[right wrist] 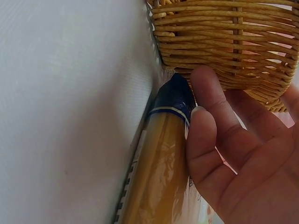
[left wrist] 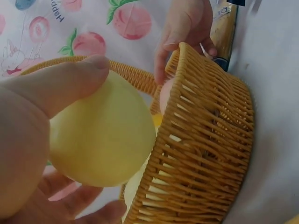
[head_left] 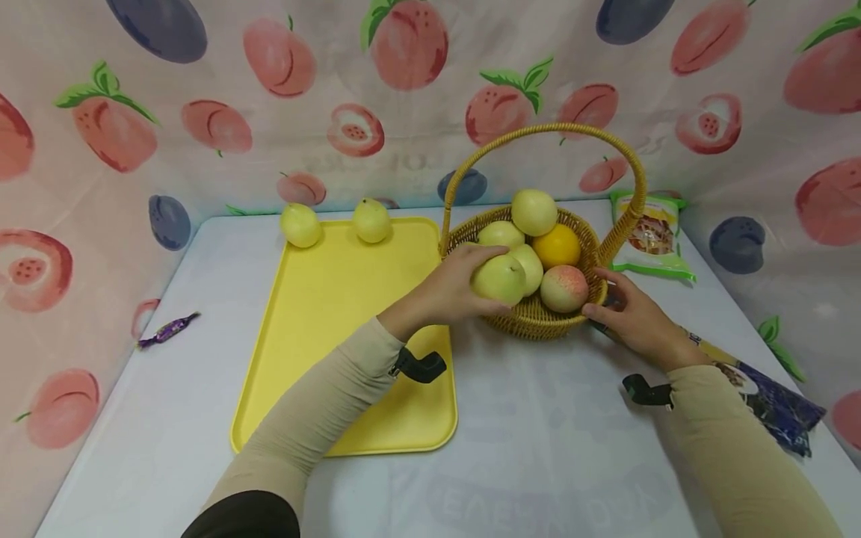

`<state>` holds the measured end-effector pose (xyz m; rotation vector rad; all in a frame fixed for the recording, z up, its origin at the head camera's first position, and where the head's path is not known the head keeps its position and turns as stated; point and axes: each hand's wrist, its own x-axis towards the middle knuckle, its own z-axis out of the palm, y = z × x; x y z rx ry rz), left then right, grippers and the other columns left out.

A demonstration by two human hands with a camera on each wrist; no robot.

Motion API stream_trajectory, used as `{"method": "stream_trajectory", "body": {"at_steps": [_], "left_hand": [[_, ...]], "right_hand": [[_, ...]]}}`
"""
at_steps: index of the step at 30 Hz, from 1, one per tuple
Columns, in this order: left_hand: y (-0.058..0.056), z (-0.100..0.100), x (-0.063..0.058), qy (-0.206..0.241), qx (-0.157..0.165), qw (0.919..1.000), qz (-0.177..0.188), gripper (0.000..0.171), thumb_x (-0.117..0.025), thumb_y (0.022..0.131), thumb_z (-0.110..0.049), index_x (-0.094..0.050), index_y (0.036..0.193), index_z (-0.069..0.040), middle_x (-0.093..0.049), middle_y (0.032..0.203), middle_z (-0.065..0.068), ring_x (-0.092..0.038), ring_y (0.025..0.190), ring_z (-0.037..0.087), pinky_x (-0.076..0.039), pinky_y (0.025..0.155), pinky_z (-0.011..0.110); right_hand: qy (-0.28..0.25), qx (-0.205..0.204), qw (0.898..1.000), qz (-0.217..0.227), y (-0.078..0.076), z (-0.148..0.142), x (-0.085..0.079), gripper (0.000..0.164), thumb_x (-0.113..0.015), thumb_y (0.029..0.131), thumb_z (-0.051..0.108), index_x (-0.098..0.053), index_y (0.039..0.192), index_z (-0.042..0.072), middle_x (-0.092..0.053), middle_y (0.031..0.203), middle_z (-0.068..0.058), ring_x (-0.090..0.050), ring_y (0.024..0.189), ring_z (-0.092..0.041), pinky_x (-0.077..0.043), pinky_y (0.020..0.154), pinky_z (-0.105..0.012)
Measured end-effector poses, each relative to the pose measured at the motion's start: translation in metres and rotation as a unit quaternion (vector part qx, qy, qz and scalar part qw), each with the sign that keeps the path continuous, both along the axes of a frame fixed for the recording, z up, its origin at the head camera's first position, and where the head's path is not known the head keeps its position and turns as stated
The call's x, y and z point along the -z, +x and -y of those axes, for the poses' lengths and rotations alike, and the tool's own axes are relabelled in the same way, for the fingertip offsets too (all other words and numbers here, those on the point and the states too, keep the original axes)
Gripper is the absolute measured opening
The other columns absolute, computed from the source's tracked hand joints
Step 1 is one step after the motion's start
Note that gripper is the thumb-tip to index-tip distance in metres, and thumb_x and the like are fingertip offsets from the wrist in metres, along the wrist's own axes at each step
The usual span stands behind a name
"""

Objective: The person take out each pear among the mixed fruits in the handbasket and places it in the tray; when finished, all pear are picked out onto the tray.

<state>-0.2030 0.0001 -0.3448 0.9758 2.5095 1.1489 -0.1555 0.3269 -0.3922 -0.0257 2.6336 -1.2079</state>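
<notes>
Left hand [head_left: 457,290] curls round a pear [head_left: 499,281] at the near-left rim of the basket [head_left: 528,326]; the right hand [head_left: 634,320], fingers parted, touches the basket's other side. Smooth and round, the pear might slip; brushing the heaped fruit [head_left: 555,248] could send the upper pear [head_left: 534,212] rolling out. Pressing on the rim might tip the basket, since the right hand's touch looks light.

Left hand [left wrist: 21,140] grips yellow fruit [left wrist: 103,133], thumb above, fingers below, just beside wicker basket [left wrist: 201,135]. Pink fruit [left wrist: 166,95] partly visible inside. Right hand [left wrist: 187,25] at basket's far rim; packet [left wrist: 223,35] behind. Counter [left wrist: 275,140] white.
</notes>
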Motion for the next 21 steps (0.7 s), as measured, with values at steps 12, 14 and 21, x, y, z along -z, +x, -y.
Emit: {"method": "stream_trajectory", "body": {"at_steps": [12,14,21], "left_hand": [[0.003,0.025,-0.002,0.029,-0.027,0.9987,-0.031,0.084,-0.084,0.082,-0.039,-0.045,0.152,-0.014,-0.046,0.145,0.009,-0.046,0.128,0.022,-0.045,0.099,0.039],[0.003,0.03,-0.003,0.033,-0.034,0.9981,-0.038,0.082,-0.084,0.082,-0.037,-0.046,0.151,-0.013,-0.048,0.143,0.009,-0.048,0.125,0.022,-0.046,0.096,0.039],[0.003,0.055,-0.003,0.04,-0.077,0.9957,-0.033,0.077,-0.084,0.083,-0.031,-0.049,0.149,-0.011,-0.05,0.143,0.009,-0.05,0.122,0.022,-0.053,0.085,0.035]], "right_hand": [[0.0,-0.008,1.0,-0.024,0.001,-0.002,0.002,0.086,-0.063,0.098,0.045,-0.015,0.162,0.012,-0.017,0.16,-0.029,-0.026,0.138,-0.057,-0.027,0.105,-0.071],[0.002,-0.008,1.0,-0.023,0.001,-0.002,0.002,0.086,-0.063,0.098,0.046,-0.015,0.162,0.012,-0.017,0.16,-0.029,-0.025,0.138,-0.057,-0.027,0.105,-0.071],[0.006,-0.01,1.0,-0.02,0.001,-0.002,0.002,0.087,-0.062,0.098,0.047,-0.014,0.162,0.011,-0.016,0.161,-0.028,-0.025,0.138,-0.057,-0.027,0.105,-0.071]]}}
